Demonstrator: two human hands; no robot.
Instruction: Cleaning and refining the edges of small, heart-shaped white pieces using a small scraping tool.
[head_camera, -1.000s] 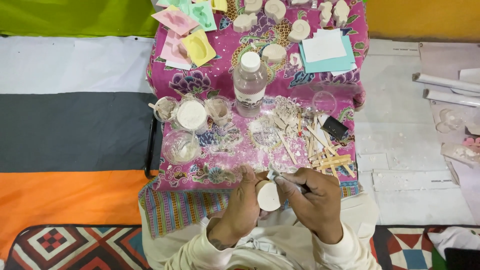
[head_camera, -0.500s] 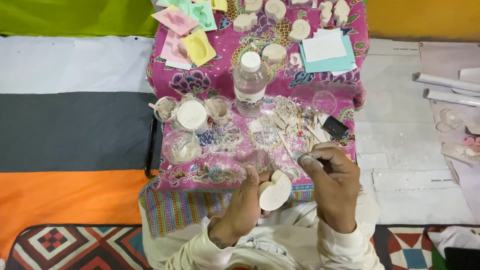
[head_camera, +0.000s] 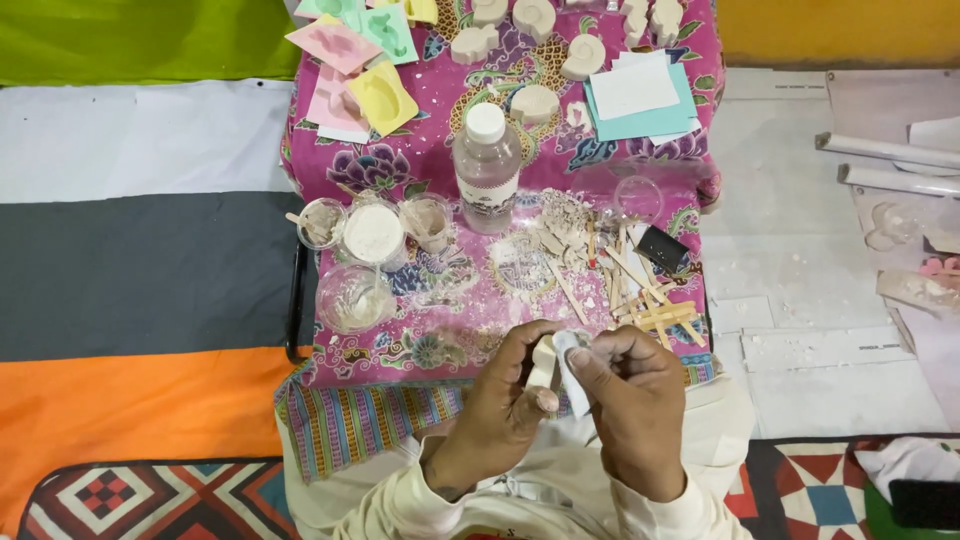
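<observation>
My left hand (head_camera: 505, 400) grips a small white plaster piece (head_camera: 543, 362) on edge, just above my lap. My right hand (head_camera: 635, 405) pinches a small pale sheet, like sandpaper (head_camera: 567, 365), pressed against that piece. Both hands hover at the near edge of a low table draped in pink floral cloth (head_camera: 400, 170). Right behind them lie wooden sticks (head_camera: 650, 300) and white plaster crumbs (head_camera: 550, 235).
A capped clear bottle (head_camera: 487, 165) stands mid-table. Several plastic cups with white powder (head_camera: 372, 235) sit to its left. Coloured moulds (head_camera: 380, 95) and plaster casts (head_camera: 535, 100) lie at the far end, next to paper sheets (head_camera: 640, 95). Striped mats cover the floor to the left.
The plaster piece has turned from lying flat-faced to standing on edge. My right hand has come back from the table side and pressed the small sheet against it.
</observation>
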